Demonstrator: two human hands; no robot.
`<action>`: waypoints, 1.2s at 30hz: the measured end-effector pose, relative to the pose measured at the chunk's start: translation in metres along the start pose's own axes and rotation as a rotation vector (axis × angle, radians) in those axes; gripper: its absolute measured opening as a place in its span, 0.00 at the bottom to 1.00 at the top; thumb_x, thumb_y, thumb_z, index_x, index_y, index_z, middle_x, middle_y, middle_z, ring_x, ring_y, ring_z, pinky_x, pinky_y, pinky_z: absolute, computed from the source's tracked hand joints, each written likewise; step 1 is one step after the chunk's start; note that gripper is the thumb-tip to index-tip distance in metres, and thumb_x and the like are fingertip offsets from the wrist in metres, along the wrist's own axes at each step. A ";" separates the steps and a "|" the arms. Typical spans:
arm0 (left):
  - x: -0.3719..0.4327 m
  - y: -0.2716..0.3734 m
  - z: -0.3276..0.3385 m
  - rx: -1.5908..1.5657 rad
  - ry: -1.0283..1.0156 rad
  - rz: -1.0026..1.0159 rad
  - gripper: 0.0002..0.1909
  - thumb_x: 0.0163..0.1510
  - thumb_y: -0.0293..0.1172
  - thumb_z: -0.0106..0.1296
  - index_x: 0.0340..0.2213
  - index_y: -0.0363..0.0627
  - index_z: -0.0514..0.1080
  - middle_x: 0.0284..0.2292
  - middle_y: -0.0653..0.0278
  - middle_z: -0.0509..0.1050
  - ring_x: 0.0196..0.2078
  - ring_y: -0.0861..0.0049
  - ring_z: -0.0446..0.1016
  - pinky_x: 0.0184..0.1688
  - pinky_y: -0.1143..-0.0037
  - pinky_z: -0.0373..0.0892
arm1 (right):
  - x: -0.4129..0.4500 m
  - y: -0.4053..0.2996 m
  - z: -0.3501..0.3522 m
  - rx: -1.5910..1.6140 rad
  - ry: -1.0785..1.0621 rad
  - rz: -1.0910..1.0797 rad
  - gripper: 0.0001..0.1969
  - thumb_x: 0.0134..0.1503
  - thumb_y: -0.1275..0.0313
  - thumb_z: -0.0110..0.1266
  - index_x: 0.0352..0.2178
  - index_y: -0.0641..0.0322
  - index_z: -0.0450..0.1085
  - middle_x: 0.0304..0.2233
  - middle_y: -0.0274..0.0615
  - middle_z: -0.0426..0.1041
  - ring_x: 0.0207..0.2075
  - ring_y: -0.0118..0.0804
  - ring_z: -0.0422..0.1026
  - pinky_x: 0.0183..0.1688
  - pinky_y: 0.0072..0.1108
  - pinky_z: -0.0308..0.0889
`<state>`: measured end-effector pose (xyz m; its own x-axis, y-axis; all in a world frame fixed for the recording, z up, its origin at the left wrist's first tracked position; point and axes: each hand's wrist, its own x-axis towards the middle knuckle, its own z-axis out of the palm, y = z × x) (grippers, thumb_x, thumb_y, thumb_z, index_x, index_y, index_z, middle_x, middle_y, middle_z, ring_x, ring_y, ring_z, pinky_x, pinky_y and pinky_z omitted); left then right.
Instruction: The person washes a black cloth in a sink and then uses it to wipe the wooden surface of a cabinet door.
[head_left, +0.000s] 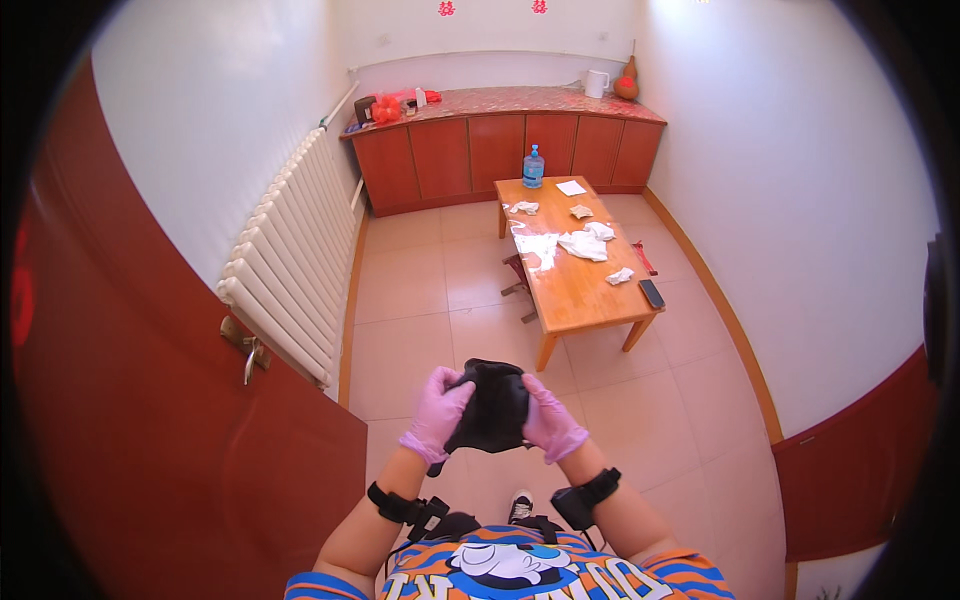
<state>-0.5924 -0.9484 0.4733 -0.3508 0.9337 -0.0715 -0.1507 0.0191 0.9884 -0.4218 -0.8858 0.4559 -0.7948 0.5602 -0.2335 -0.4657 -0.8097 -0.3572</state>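
Observation:
A black bag or pouch (493, 409), soft and flexible with an uneven edge, is held up in front of my body between both hands. What exactly it is cannot be made out. Gloved in pink, my left hand (441, 409) pinches its left side, thumb on the near face. On the opposite side my right hand (551, 420), in a matching glove, grips the edge with the thumb near the top corner and the other fingers partly hidden. A narrow black piece hangs below near my left wrist.
Ahead stands a wooden table (592, 307) with crumpled white tissues (585, 245), a blue pump bottle (533, 168) and a dark phone (652, 294). A white radiator (292, 247) lines the left wall. A red-brown door (300, 442) is at my left, low cabinets (442, 161) at the back.

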 end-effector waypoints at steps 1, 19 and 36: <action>0.011 -0.002 0.016 0.002 -0.014 0.086 0.06 0.48 0.25 0.51 0.26 0.41 0.64 0.22 0.70 0.67 0.24 0.87 0.65 0.25 0.84 0.64 | 0.020 -0.008 -0.006 -0.019 -0.009 -0.025 0.23 0.55 0.59 0.46 0.47 0.64 0.61 0.45 0.45 0.67 0.46 0.38 0.67 0.51 0.31 0.60; 0.325 -0.083 -0.063 0.399 0.041 0.436 0.30 0.56 0.39 0.42 0.57 0.54 0.45 0.57 0.58 0.48 0.59 0.69 0.49 0.56 0.75 0.51 | 0.314 -0.188 0.066 -0.431 -0.012 -0.238 0.20 0.56 0.71 0.43 0.51 0.60 0.55 0.45 0.39 0.65 0.45 0.34 0.67 0.45 0.27 0.66; 0.621 0.036 -0.157 -1.076 -0.072 -0.154 0.35 0.55 0.59 0.23 0.54 0.47 0.52 0.53 0.57 0.58 0.55 0.65 0.58 0.56 0.65 0.56 | 0.656 -0.250 0.128 -0.308 -0.133 0.003 0.27 0.53 0.71 0.48 0.53 0.56 0.49 0.49 0.40 0.60 0.48 0.36 0.63 0.50 0.28 0.61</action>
<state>-0.9609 -0.4242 0.4432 -0.2095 0.9675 -0.1416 -0.9307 -0.1529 0.3323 -0.8769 -0.3379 0.5079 -0.8491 0.5141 -0.1219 -0.3404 -0.7088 -0.6178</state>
